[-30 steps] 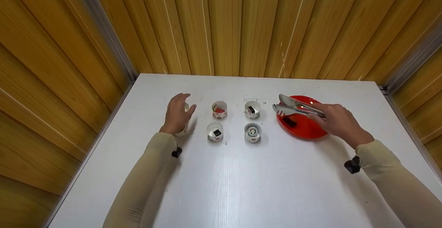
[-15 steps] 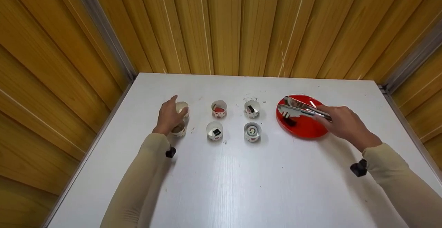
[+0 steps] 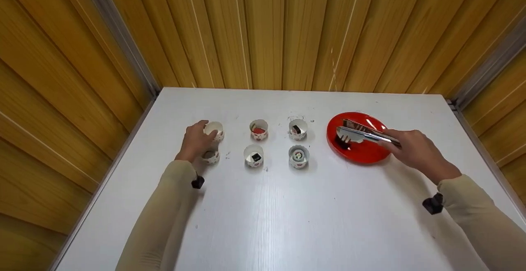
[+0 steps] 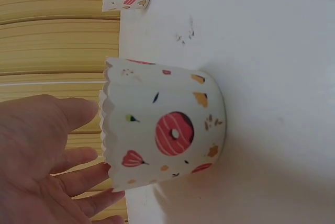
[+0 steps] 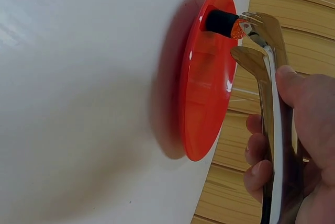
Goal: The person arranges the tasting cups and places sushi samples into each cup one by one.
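Observation:
My left hand [image 3: 196, 140] hovers at the back left paper cup [image 3: 215, 130], its thumb and fingers spread by the rim. A second paper cup [image 3: 211, 157] stands just in front of it. In the left wrist view, relaxed fingers extend beside the rim of a donut-print cup [image 4: 162, 122]; whether they touch it I cannot tell. My right hand [image 3: 415, 150] grips metal tongs [image 3: 361, 134] by their handles. The tong tips stand slightly apart over a red plate [image 3: 370, 154]. On that plate lies a black-wrapped sushi roll [image 5: 222, 23] with an orange top, close to the tips.
Paper cups with small pieces stand mid-table: one with a red piece [image 3: 259, 130], one with a black-and-white piece [image 3: 253, 157], one with a dark piece [image 3: 298, 130], one with a round roll [image 3: 298, 157]. Wood-look panels [image 3: 263, 33] rise behind the white table [image 3: 267, 221].
My left hand has shifted left and slightly toward me, uncovering the left cups. The tongs have moved right and nearer the roll, their tips drawing closer together.

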A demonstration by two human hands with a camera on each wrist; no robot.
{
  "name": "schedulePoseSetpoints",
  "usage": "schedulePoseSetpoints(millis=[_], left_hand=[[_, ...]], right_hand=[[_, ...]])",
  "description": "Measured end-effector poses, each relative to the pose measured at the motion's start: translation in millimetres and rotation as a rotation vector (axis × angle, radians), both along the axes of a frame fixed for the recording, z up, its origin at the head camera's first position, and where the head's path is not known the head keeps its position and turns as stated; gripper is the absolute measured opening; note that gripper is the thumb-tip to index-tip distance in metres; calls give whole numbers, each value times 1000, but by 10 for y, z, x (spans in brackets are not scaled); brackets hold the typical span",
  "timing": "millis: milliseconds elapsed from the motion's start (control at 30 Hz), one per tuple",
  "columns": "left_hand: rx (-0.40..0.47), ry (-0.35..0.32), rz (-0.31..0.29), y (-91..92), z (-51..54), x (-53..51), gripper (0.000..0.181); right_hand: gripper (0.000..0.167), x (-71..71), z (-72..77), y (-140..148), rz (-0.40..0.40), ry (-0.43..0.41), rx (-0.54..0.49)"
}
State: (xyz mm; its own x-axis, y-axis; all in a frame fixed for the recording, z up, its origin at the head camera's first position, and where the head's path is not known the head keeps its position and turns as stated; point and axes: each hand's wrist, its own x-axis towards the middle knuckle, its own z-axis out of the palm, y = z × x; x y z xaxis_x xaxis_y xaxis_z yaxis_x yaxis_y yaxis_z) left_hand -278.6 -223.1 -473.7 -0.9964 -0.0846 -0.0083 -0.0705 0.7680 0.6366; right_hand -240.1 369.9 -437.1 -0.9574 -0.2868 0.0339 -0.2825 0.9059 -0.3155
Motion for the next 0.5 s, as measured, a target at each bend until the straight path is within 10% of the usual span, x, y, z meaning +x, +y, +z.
schedulePoseSetpoints(millis=[500], left_hand=[[31, -36, -14, -110, -18, 33, 60]], right_hand=[[41, 50, -39, 58, 0, 22, 15]])
